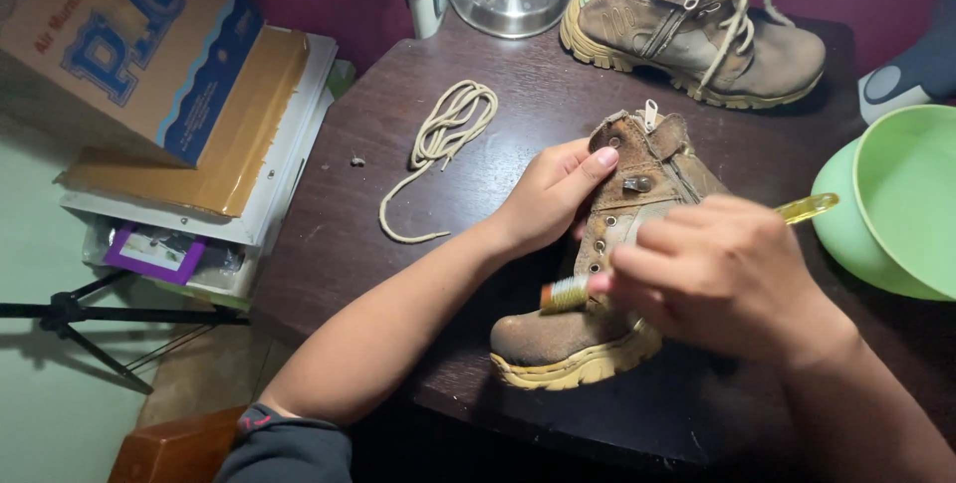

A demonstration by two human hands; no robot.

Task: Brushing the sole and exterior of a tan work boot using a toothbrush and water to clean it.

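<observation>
Gripping boot (597,274) collar, left hand (546,199); right hand (722,274) closed round brush (807,208) over eyelets. Nearby on surface (339,244): loose lace (443,134), second boot (697,20), green bowl (896,204).

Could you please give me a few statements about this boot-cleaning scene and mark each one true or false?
1. The left hand steadies the unlaced boot at its upper part. True.
2. The right hand holds a brush with a yellow see-through handle against the boot. True.
3. The loose shoelace lies inside the green bowl. False: it lies on the dark table, left of the boot.
4. The second boot at the back has no laces. False: it is laced.
5. A cardboard box sits to the left of the table. True.
</observation>
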